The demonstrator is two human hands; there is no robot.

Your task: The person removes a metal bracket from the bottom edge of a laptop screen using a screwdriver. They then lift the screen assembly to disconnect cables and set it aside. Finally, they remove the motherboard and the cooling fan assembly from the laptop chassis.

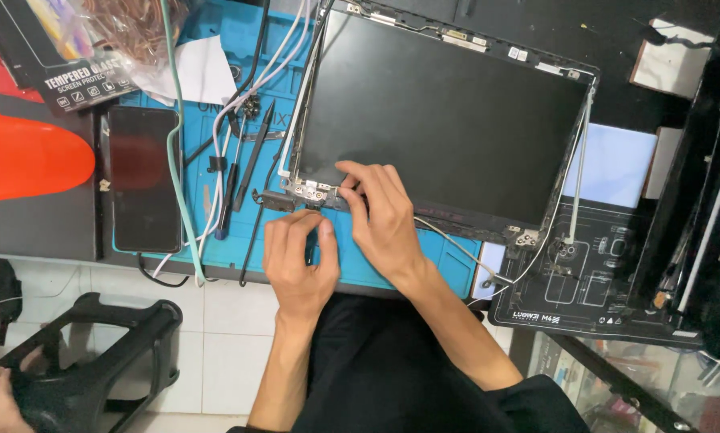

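Resting on a blue work mat [392,265]: laptop screen assembly [444,120], panel dark. Right hand [384,220] pinched its metal hinge [312,191] at the lower left corner. Left hand [296,261] curled narrow just below, fingertips together, contents indiscernible. Phone [142,178] lay left.

A bare laptop screen panel in its thin dark lid frame [444,120] is laid on a blue rubber work mat [392,269]. Its metal hinge bracket [310,191] is touched by the right hand [380,216], and the left hand [296,265] is set just before it. A dark slab phone [143,178] is laid left of the panel, with slim dark hand tools [244,164], possibly tweezers, between them.
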